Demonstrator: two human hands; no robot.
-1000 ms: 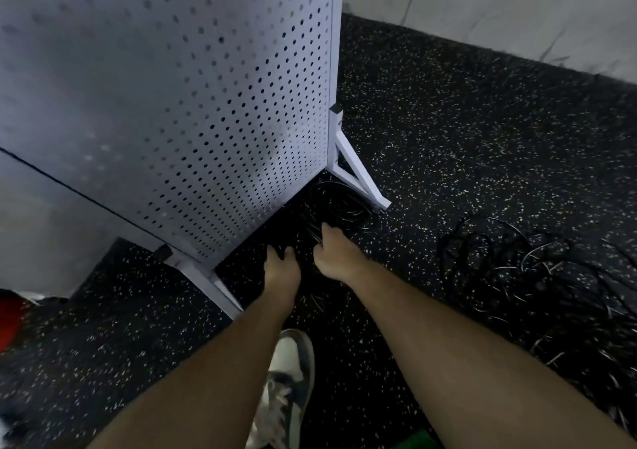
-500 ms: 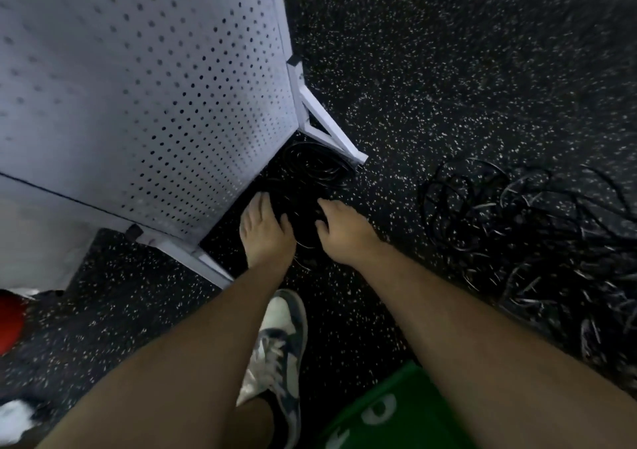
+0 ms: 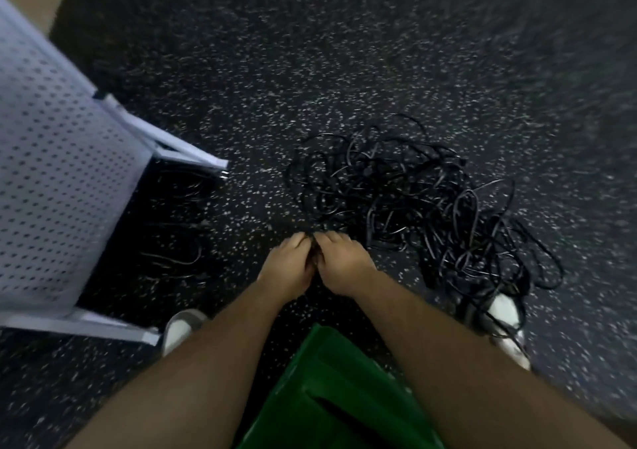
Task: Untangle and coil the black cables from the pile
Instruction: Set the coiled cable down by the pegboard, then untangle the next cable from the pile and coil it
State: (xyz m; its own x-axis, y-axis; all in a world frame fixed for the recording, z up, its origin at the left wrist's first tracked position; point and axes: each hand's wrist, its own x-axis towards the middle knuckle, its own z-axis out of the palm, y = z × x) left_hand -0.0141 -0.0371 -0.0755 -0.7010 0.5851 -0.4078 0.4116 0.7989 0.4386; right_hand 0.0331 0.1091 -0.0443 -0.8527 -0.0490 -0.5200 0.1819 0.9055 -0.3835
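Head view, single entry.

Item 1: tangled pile of black cables (image 3: 396, 200), loose loops on the speckled rubber floor (image 3: 344, 69); untangling looks far from done.

Item 2: left hand (image 3: 287, 264) and right hand (image 3: 344, 262), side by side at the pile's near-left edge, knuckles up. Fingers of both are curled inward and meet round a dark cable strand (image 3: 315, 253) between them. Motion blur hides how tight the hold is.

Item 3: coiled cables (image 3: 175, 207), well left of the pile, on the floor at the foot of the white pegboard panel (image 3: 58, 179).

Change noted: one second and half a second ago both hands were down at those coiled cables; they are now at the pile. Judged meaning: one cable is coiled and parked, and the next strand is being drawn out.

Item 4: white sneaker (image 3: 505, 314), nearer than the pile, with loops lying over it; these may snag.

Item 5: green fabric item (image 3: 337, 397), nearer than the pile, between the forearms.

Writing: none legible in this blurred frame.
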